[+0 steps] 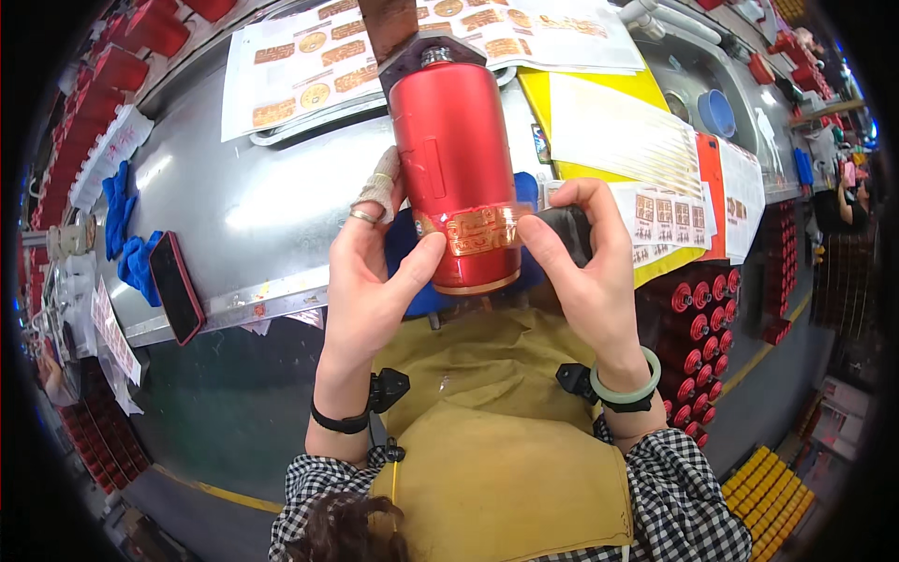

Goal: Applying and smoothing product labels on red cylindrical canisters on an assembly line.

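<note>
A glossy red bottle [457, 131] lies in front of me, its metal neck toward a dark bracket [426, 54] and its base toward me. Around its lower part sits a gold patterned decal [482, 230] on a clear film. My left hand [370, 258] is closed against the bottle's left side, thumb at the decal's left end. That hand wears a ring and a wrapped finger cover [376, 187]. My right hand [592, 258] is closed at the decal's right end, thumb on the film edge. A dark rounded object [568, 229] shows behind the right fingers; its kind is unclear.
Printed decal sheets [309, 70] lie on a tray at the back, more sheets [618, 131] on a yellow board [536, 94] at right. A phone [176, 286] and blue gloves [140, 267] lie left on the metal table [253, 187]. Red bottles [693, 328] stand stacked at right.
</note>
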The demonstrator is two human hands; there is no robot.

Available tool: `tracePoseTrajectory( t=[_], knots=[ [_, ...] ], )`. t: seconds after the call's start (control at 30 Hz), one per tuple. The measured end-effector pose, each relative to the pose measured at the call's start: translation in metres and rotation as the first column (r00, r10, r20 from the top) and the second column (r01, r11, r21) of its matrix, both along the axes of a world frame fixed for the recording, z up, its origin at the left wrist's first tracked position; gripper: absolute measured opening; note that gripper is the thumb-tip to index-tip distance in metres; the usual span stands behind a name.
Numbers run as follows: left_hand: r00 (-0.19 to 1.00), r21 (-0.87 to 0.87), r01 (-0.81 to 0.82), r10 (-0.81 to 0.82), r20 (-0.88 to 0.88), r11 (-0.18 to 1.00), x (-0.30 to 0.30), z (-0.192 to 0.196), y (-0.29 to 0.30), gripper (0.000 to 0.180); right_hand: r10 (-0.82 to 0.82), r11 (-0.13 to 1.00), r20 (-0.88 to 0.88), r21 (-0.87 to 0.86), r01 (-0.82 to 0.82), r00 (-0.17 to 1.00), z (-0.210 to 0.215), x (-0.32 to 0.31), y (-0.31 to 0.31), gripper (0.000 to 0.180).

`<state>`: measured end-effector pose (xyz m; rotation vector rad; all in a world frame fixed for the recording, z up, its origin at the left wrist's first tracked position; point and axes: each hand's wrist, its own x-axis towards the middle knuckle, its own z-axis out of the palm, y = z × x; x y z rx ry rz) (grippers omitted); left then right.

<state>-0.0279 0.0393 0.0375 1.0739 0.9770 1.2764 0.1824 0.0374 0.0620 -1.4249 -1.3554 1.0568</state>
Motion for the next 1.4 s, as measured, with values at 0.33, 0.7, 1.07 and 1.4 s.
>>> tracePoseTrajectory(
  t=[0.33, 0.7, 1.07, 1.4],
  knots=[
    [0.999, -0.009, -0.012, 0.012, 0.031, 1.000, -0.0003, -0.0014, 0.0041, 0.079, -0.011, 1.000, 0.020, 0.015, 0.010, 1.000, 0.0056, -0.0023, -0.0007, 0.032],
    [0.999, -0.028, -0.044, 0.045, 0.011, 0.999, 0.0023, -0.0014, 0.0026, 0.082, -0.004, 0.999, 0.045, 0.033, 0.002, 0.999, 0.0047, -0.0032, -0.0008, 0.032],
    [0.999, -0.007, -0.035, 0.036, 0.011, 0.999, 0.0014, -0.0022, 0.0031, 0.080, -0.005, 1.000, 0.056, 0.012, 0.005, 0.998, 0.0034, -0.0034, 0.0005, 0.033],
    [0.999, 0.007, 0.006, -0.006, 0.050, 1.000, 0.0003, -0.0031, -0.0005, 0.085, -0.007, 1.000, 0.084, -0.010, 0.008, 0.996, 0.0039, -0.0030, 0.0018, 0.034]
  ],
)
